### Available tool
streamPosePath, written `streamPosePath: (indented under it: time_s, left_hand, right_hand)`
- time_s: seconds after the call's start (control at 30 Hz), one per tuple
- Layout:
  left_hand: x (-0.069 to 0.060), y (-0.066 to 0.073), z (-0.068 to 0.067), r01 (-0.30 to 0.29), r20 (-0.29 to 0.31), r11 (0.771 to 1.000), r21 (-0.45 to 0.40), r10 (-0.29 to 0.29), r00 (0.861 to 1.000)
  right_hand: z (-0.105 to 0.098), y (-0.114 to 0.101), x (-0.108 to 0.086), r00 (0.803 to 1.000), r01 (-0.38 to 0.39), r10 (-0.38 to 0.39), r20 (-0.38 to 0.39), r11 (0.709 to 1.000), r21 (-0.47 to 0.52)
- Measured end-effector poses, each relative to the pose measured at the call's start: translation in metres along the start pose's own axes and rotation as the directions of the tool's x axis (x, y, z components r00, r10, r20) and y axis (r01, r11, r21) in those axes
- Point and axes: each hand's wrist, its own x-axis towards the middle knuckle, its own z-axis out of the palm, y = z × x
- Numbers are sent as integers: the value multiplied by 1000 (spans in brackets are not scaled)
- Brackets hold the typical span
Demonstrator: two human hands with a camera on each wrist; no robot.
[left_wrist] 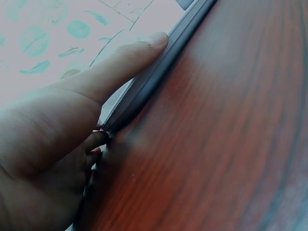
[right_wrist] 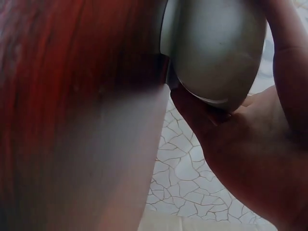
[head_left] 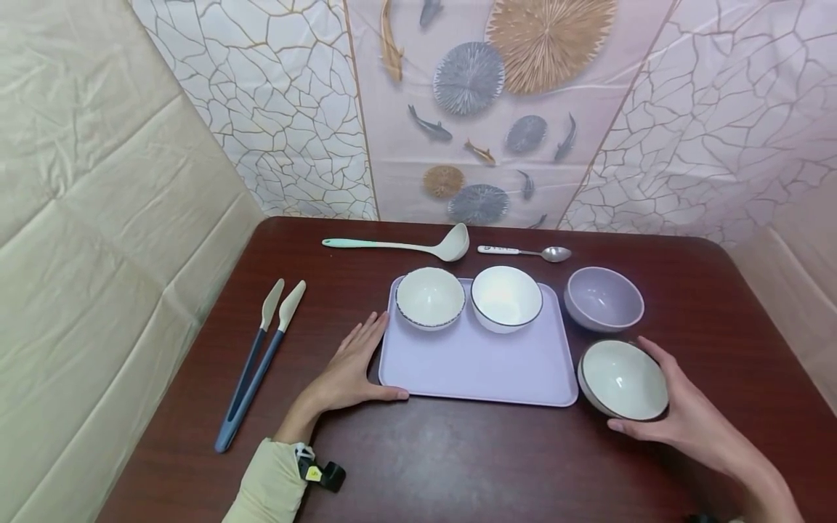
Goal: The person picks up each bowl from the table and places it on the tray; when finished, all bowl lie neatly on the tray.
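I've got the left hand [head_left: 356,368] spread wide round the tray [head_left: 477,370]'s near-left corner, and the right hand [head_left: 686,407] gripping the cream bowl [head_left: 623,380] between thumb and fingers; can't tell if it's off the table. Imo what matters is sideways: that bowl's just outside the tray's near-right corner, so the right's way nearer. Bowl's round, no long axis, while the tray's runs left-right between the hands. Purple bowl [head_left: 604,298] just behind, left white bowl [head_left: 430,298] and right white bowl [head_left: 506,298] along the tray's far side, tongs [head_left: 260,373] well off left.
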Motion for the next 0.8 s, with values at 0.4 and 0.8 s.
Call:
streamPosePath:
  time_s: [0.4,0.8]
  left_hand:
    - [0,1,0,-8,-8,1000,1,8,1000]
    - [0,-1,1,-1,-7,1000,20,1,1000]
  right_hand:
    - [-19,-16,-10,995,95,-95,42,995,-15]
    - [55,-117,45,911,216,-319,261,909,356]
